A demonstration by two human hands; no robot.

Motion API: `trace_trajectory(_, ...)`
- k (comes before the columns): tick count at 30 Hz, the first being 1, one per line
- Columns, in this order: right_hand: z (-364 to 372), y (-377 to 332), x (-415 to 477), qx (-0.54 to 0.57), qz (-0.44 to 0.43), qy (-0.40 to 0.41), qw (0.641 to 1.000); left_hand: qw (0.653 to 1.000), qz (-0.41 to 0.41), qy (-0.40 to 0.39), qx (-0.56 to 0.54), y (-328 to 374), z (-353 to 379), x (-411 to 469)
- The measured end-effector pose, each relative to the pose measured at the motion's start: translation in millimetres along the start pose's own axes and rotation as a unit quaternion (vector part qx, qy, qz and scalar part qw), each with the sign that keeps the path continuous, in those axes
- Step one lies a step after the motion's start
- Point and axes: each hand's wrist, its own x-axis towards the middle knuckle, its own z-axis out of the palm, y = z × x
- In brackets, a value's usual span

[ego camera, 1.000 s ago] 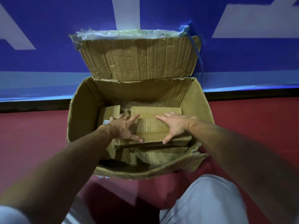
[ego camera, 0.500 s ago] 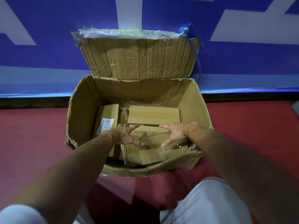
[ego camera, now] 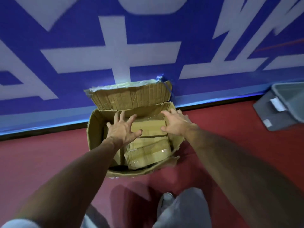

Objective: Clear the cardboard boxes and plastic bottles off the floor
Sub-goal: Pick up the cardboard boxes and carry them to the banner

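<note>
A large worn cardboard box (ego camera: 94, 129) stands open on the red floor against a blue wall, its back flap (ego camera: 131, 97) leaning on the wall. Inside lie several smaller taped cardboard boxes, one flat at the back (ego camera: 148, 130) and a crumpled one at the front (ego camera: 148, 154). My left hand (ego camera: 122, 129) hovers over the box's left half with fingers spread, holding nothing. My right hand (ego camera: 176, 123) is spread above the right rim, also empty. No plastic bottles are in view.
A grey plastic bin (ego camera: 289, 102) with its lid beside it sits on the floor at the right by the wall. The blue wall (ego camera: 65, 46) carries big white lettering. My grey trouser legs and a shoe (ego camera: 166, 199) are below the box.
Both hands have lifted off the small box in the big box and spread above it. The view has pulled back and higher, and the grey bin has come into sight at the right.
</note>
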Motion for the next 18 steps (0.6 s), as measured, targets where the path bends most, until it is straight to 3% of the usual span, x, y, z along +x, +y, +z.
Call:
trace_trajectory(9, -197, -24, -177, 0.068, 0.136, 0.082, 0.985, 0.998, 0.052, -0.007, -0.023, 90, -224, -100)
trace_trajectory(18, -250, -39, -348, 0.117, 0.289, 0.166, 0.936, 0.979, 0.201, 0.041, 0.003, 149, -322, -189)
